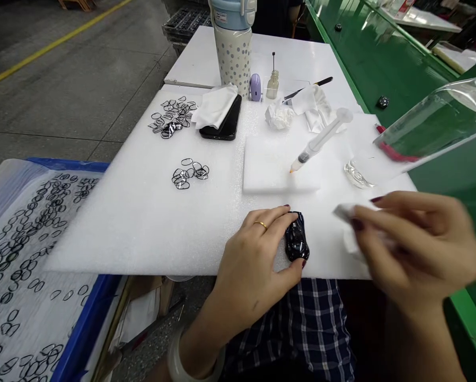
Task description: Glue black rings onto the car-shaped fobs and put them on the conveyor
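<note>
My left hand (262, 254) grips a small glossy black car-shaped piece (297, 239) on the white foam sheet (150, 223), fingers at its far end and thumb at its near end. To the right, my right hand (416, 239) is raised and slightly blurred, pinching a white tissue (353, 241) with a greyish tip between thumb and forefinger. Just beyond the hands lies a white foam block (270, 170). A syringe (317, 140) with an orange tip leans across it.
Thin black rings (190, 174) lie in clusters on the left. Behind are a phone (226, 122), a dotted bottle (234, 53), a small glass bottle (273, 85), tweezers (321, 82) and crumpled tissue (280, 115). A clear plastic guard (432, 122) rises at right, beside a green conveyor (361, 58).
</note>
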`<state>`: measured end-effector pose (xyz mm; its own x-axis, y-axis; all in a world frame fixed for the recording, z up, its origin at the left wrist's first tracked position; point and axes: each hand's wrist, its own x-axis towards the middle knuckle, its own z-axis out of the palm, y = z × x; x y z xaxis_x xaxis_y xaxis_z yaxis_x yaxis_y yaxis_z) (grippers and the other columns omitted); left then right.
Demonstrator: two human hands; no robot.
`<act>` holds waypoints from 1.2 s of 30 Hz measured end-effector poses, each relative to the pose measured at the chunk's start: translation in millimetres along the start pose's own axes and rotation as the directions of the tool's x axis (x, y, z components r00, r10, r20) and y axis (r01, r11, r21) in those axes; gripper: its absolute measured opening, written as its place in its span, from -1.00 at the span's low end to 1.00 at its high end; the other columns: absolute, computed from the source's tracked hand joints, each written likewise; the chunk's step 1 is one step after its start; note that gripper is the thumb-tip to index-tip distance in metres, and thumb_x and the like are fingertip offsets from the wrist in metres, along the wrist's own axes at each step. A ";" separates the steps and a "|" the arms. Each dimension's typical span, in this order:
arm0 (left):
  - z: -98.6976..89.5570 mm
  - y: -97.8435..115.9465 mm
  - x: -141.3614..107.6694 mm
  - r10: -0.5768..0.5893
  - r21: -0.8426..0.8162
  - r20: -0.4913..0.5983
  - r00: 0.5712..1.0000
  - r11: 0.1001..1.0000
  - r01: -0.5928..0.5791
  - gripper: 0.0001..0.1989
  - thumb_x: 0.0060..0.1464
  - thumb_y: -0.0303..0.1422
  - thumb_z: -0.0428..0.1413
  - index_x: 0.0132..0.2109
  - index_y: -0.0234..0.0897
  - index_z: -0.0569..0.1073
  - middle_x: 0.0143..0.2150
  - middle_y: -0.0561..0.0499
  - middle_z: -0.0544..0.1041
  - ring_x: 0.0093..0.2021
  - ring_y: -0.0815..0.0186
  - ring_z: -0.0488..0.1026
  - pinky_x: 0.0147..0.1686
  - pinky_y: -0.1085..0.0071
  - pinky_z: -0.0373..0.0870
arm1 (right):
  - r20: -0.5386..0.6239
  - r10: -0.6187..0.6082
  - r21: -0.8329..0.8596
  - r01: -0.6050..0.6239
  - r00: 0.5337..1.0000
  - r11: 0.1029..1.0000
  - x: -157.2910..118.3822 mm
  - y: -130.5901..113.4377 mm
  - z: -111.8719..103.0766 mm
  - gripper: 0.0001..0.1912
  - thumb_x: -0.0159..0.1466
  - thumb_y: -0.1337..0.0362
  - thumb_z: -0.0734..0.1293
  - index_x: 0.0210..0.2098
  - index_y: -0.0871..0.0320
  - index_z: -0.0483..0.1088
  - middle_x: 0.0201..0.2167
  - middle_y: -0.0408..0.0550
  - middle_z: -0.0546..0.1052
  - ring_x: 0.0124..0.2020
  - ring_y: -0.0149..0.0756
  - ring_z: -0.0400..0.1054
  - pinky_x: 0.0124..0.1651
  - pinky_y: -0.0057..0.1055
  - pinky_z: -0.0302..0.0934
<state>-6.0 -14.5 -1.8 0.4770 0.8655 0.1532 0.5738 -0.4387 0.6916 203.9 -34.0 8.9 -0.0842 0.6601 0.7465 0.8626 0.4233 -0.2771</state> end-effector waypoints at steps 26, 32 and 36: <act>4.0 -0.6 3.2 0.029 0.010 -0.039 0.999 1.000 -0.029 -0.49 0.01 -0.46 0.14 0.14 -0.23 0.35 0.19 -0.03 0.40 0.19 0.19 0.27 0.19 0.18 0.31 | 0.453 0.387 0.155 -0.499 0.803 0.853 -16.6 -42.1 20.8 -0.76 0.24 0.34 0.31 -0.09 0.09 0.28 -0.21 -0.07 0.42 -0.19 -0.23 0.30 -0.18 -0.26 0.19; -9.0 -12.5 -14.9 -0.055 -0.288 0.027 0.998 0.956 0.061 -0.26 -0.18 -0.40 0.37 0.16 0.00 0.27 0.28 -0.02 0.19 0.23 0.08 0.20 0.16 0.14 0.29 | 0.422 0.453 0.153 -0.554 0.785 0.818 -20.2 -46.5 23.1 -0.54 0.18 0.24 0.38 0.05 0.08 0.23 -0.14 -0.05 0.45 -0.15 -0.18 0.32 -0.11 -0.21 0.23; -5.1 -33.4 -37.1 0.355 -0.719 0.553 0.754 0.661 0.216 -0.57 -0.02 -0.10 0.29 -0.03 -0.11 0.42 -0.06 -0.08 0.46 -0.06 0.14 0.43 -0.10 0.23 0.45 | 0.310 0.415 0.010 -0.439 0.856 0.898 -18.1 -61.9 43.5 -0.42 0.13 0.24 0.39 0.11 0.19 0.20 -0.17 0.05 0.47 -0.19 -0.09 0.33 -0.15 -0.12 0.25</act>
<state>-46.3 -30.8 -27.0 0.9315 0.3627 -0.0292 0.0036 0.0711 0.9975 130.4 -45.1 -13.8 0.1311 0.9326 0.3362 0.8067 0.0968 -0.5830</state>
